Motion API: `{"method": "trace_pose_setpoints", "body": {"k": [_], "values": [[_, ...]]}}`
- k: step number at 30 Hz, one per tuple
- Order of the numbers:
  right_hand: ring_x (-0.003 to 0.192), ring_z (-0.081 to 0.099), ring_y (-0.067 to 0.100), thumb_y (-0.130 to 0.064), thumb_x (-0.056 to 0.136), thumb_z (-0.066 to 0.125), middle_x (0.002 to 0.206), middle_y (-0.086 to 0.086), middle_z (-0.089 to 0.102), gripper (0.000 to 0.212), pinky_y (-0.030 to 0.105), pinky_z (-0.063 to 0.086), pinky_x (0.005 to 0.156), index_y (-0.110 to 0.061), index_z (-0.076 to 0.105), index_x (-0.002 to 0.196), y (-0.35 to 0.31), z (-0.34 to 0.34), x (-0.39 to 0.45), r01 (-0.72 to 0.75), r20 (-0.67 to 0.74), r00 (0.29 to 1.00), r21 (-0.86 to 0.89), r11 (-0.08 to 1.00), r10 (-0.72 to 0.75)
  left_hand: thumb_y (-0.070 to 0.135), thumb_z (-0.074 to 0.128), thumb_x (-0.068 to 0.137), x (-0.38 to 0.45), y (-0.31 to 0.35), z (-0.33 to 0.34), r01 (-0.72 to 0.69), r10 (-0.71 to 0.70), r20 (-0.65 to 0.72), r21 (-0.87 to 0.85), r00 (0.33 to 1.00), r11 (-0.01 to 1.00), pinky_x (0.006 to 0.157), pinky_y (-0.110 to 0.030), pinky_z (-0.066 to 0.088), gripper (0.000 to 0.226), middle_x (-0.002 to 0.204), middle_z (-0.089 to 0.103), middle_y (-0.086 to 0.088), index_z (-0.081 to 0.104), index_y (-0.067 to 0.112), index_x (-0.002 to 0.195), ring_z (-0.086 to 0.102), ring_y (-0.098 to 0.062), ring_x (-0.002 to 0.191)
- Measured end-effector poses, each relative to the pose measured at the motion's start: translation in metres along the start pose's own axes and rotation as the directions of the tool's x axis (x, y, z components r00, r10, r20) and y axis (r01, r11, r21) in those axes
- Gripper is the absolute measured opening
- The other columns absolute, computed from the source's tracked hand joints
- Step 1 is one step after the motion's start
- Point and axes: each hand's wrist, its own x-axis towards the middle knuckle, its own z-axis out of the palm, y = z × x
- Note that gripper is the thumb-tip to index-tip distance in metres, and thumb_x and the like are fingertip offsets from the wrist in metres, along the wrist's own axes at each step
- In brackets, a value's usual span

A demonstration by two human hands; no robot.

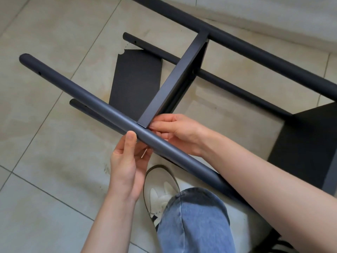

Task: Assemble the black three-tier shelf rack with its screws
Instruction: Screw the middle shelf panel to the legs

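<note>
**Mia:** What is on the left?

**Ben:** A long black pole [87, 98] of the shelf rack. It slants from far left to near right, lifted off the tiled floor [45, 161]. It has a small screw hole [39, 73] near its far end.

**Mia:** Why is the left hand [125, 161] there?

**Ben:** Its thumb presses the pole and its fingers curl under it. I think it keeps the pole steady.

**Mia:** And the middle shelf [175, 77]?

**Ben:** It stands on its edge and meets the pole. The right hand [175, 132] pinches that corner, likely to line up the holes for a screw. I see no screw.

**Mia:** What's on the right?

**Ben:** Another shelf [310, 143], already on the poles.

**Mia:** Any words to read?

**Ben:** No, none. Just a shoe [160, 194] and jeans [193, 221].
</note>
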Motion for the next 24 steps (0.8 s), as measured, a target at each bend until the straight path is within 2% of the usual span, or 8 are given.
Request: {"method": "trace_pose_setpoints", "body": {"k": [2, 5, 8, 12, 15, 17, 21, 24], "values": [[0.089, 0.061, 0.024, -0.001, 0.093, 0.061, 0.092, 0.012, 0.068, 0.014, 0.035, 0.053, 0.090, -0.002, 0.067, 0.105, -0.0012, -0.0008, 0.0001, -0.017, 0.016, 1.000, 0.022, 1.000, 0.016, 0.054, 0.083, 0.057, -0.0014, 0.0004, 0.0020, 0.006, -0.006, -0.023, -0.001, 1.000, 1.000, 0.096, -0.036, 0.054, 0.056, 0.101, 0.073, -0.008, 0.073, 0.021, 0.102, 0.070, -0.021, 0.095], [0.098, 0.058, 0.027, -0.003, 0.093, 0.062, 0.095, 0.012, 0.068, 0.017, 0.036, 0.054, 0.090, -0.002, 0.068, 0.109, -0.0004, -0.0017, 0.0001, -0.049, 0.043, 0.998, 0.025, 0.998, 0.048, 0.048, 0.075, 0.062, -0.0025, -0.0006, 0.0040, 0.016, -0.016, -0.048, -0.006, 0.999, 1.000, 0.099, -0.038, 0.051, 0.051, 0.101, 0.071, -0.009, 0.071, 0.019, 0.103, 0.068, -0.022, 0.096], [0.097, 0.058, 0.025, -0.007, 0.093, 0.063, 0.096, 0.011, 0.068, 0.015, 0.032, 0.057, 0.079, -0.005, 0.069, 0.107, -0.0003, -0.0022, 0.0004, -0.079, 0.053, 0.995, -0.002, 0.997, 0.079, 0.051, 0.084, 0.056, -0.0021, -0.0004, 0.0035, 0.025, -0.025, -0.037, -0.021, 0.999, 0.999, 0.103, -0.041, 0.050, 0.052, 0.101, 0.071, -0.009, 0.075, 0.021, 0.098, 0.068, -0.022, 0.097], [0.084, 0.061, 0.021, -0.007, 0.093, 0.062, 0.092, 0.012, 0.065, 0.009, 0.029, 0.058, 0.070, -0.004, 0.069, 0.099, -0.0014, -0.0029, 0.0029, -0.093, 0.061, 0.994, 0.013, 0.996, 0.092, 0.059, 0.098, 0.036, 0.0016, -0.0008, 0.0007, 0.029, -0.029, 0.001, -0.033, 1.000, 0.999, 0.096, -0.036, 0.053, 0.067, 0.098, 0.072, -0.007, 0.080, 0.024, 0.090, 0.069, -0.020, 0.095], [0.089, 0.058, 0.021, -0.010, 0.094, 0.061, 0.101, 0.015, 0.060, 0.015, 0.030, 0.057, 0.073, -0.004, 0.066, 0.107, -0.0014, -0.0055, 0.0034, -0.098, 0.099, 0.990, 0.019, 0.995, 0.096, 0.060, 0.098, 0.036, 0.0026, -0.0012, -0.0004, 0.026, -0.025, 0.020, -0.037, 0.999, 0.999, 0.091, -0.031, 0.058, 0.064, 0.096, 0.074, -0.004, 0.081, 0.026, 0.088, 0.071, -0.018, 0.093], [0.089, 0.058, 0.021, -0.010, 0.095, 0.060, 0.101, 0.013, 0.061, 0.011, 0.029, 0.059, 0.070, -0.006, 0.067, 0.103, -0.0010, -0.0061, 0.0038, -0.114, 0.114, 0.988, 0.041, 0.993, 0.108, 0.059, 0.097, 0.038, 0.0026, -0.0018, -0.0011, 0.025, -0.024, 0.022, -0.041, 0.999, 0.999, 0.091, -0.030, 0.057, 0.063, 0.097, 0.074, -0.004, 0.081, 0.026, 0.088, 0.071, -0.017, 0.094], [0.077, 0.061, 0.020, -0.012, 0.095, 0.061, 0.086, 0.009, 0.061, 0.014, 0.029, 0.058, 0.061, -0.008, 0.068, 0.084, -0.0018, -0.0055, 0.0049, -0.142, 0.106, 0.985, 0.017, 0.990, 0.139, 0.057, 0.098, 0.040, 0.0023, -0.0016, -0.0022, 0.047, -0.046, 0.029, -0.063, 0.999, 0.997, 0.095, -0.033, 0.056, 0.065, 0.101, 0.074, -0.007, 0.080, 0.024, 0.093, 0.071, -0.019, 0.095], [0.073, 0.061, 0.019, -0.016, 0.096, 0.061, 0.083, 0.010, 0.060, 0.015, 0.030, 0.058, 0.061, -0.006, 0.068, 0.086, -0.0035, -0.0040, 0.0044, -0.155, 0.100, 0.983, -0.022, 0.988, 0.156, 0.056, 0.098, 0.042, 0.0012, -0.0020, -0.0021, 0.063, -0.060, 0.035, -0.074, 0.998, 0.995, 0.094, -0.032, 0.058, 0.065, 0.102, 0.074, -0.008, 0.080, 0.023, 0.095, 0.072, -0.020, 0.097]]}}
